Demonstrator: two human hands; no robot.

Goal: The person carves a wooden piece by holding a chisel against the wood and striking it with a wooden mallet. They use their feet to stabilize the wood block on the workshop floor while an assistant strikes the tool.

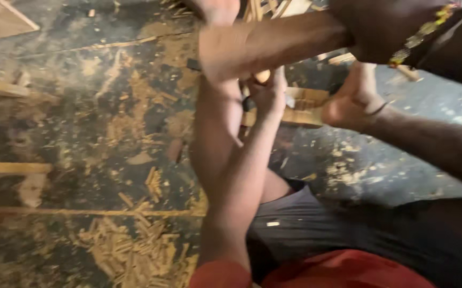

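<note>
My right hand [372,32], with a beaded bracelet at the wrist, is closed around one end of a thick pale wooden club [252,45]. The club reaches left across the top of the view and is blurred. Just below it my left hand [271,96] is closed around a small tool with a pale rounded end [263,76]; its lower part is hidden. The tool stands over a flat wooden workpiece [308,106] on the floor. My bare foot [353,101] rests on that piece's right end.
The dark floor [108,106] is strewn with sawdust and wood chips, with a heap of short sticks [129,245] at the lower left. Wooden slats [6,168] lie along the left edge. My bent leg [217,133] rises beside my left arm.
</note>
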